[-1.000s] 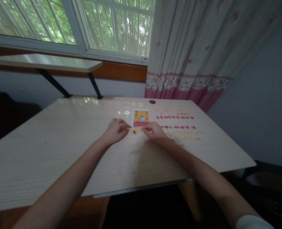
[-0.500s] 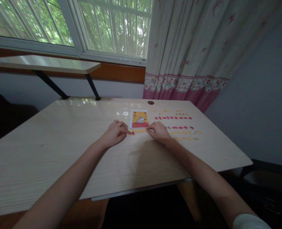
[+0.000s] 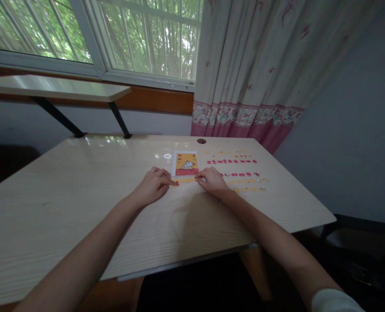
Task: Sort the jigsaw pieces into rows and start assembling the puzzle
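Observation:
A reference card (image 3: 186,170) with a white cartoon animal on yellow and red lies flat on the desk. Just below its near edge runs a short strip of joined yellow jigsaw pieces (image 3: 187,180). My left hand (image 3: 151,185) rests at the strip's left end, its index finger stretched out onto a red and yellow jigsaw piece (image 3: 177,183) and the other fingers curled. At the right end, my right hand (image 3: 213,181) pinches a small jigsaw piece, mostly hidden by the fingertips, against the strip.
Rows of loose red jigsaw pieces (image 3: 231,161) and yellow jigsaw pieces (image 3: 252,189) spread to the right. One dark piece (image 3: 220,201) lies near my right forearm. A raised shelf (image 3: 65,89) stands at the back left of the desk (image 3: 82,208). A cable hole (image 3: 201,141) is at the back.
The view has turned slightly, so everything sits a little further left. Both hands stay at the same ends of the strip, with hardly any movement of the fingers.

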Available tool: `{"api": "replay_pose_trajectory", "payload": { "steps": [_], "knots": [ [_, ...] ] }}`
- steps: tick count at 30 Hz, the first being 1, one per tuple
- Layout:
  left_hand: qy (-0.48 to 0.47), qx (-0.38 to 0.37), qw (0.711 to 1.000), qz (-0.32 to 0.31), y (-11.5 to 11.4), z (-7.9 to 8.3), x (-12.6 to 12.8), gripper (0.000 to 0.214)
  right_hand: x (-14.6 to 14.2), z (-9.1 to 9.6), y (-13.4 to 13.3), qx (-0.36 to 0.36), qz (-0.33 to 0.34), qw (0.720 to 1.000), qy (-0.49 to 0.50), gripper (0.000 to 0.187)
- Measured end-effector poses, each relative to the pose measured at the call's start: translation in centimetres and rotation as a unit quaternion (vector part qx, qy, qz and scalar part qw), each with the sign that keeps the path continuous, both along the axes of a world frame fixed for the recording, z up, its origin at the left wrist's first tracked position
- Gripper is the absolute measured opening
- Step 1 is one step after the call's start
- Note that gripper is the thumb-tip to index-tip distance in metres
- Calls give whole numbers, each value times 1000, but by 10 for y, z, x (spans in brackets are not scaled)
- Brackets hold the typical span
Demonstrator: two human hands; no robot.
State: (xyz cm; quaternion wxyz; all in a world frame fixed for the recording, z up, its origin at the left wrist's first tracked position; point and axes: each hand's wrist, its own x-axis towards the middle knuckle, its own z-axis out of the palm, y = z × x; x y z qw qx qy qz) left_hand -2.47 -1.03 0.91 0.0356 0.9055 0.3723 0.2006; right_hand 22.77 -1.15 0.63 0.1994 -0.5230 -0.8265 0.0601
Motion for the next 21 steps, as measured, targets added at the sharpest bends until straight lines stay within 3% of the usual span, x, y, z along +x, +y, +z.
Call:
{"api": "replay_pose_trajectory", "payload": {
  "steps": [21],
  "knots": [
    [-3,18,1000,2,-1,8,0,30,0,-1,1,0,0,1000,5,15]
  ]
}}
